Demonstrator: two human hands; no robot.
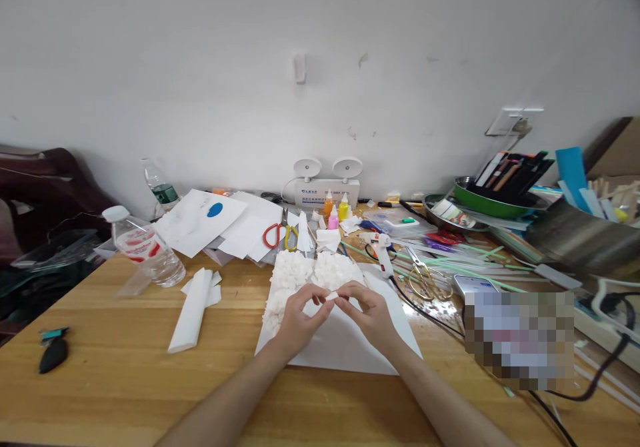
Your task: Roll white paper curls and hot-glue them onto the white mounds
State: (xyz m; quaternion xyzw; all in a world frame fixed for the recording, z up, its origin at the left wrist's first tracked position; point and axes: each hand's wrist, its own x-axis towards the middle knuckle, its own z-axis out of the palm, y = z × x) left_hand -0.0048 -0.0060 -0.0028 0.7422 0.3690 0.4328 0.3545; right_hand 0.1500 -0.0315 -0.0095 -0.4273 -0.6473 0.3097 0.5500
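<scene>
Both hands meet above a white sheet point(345, 354), pinching one small white piece of paper point(332, 296) between them. My left hand point(303, 317) holds its left end with thumb and forefinger. The other end is in the fingertips of my right hand point(367, 310). White crumpled tufts point(290, 270) cover the far and left parts of the sheet, and the near right part is bare. To the left lies a folded strip of white paper point(193, 314), with smaller white pieces point(214, 292) beside it.
A water bottle point(145, 247) stands at left. Behind the sheet are red-handled scissors point(273, 235) and small paint bottles point(333, 218). A glue gun point(379, 250), its black cable, gold scissors point(429, 279) and a phone point(475, 285) lie to the right. A dark object point(53, 354) sits front left.
</scene>
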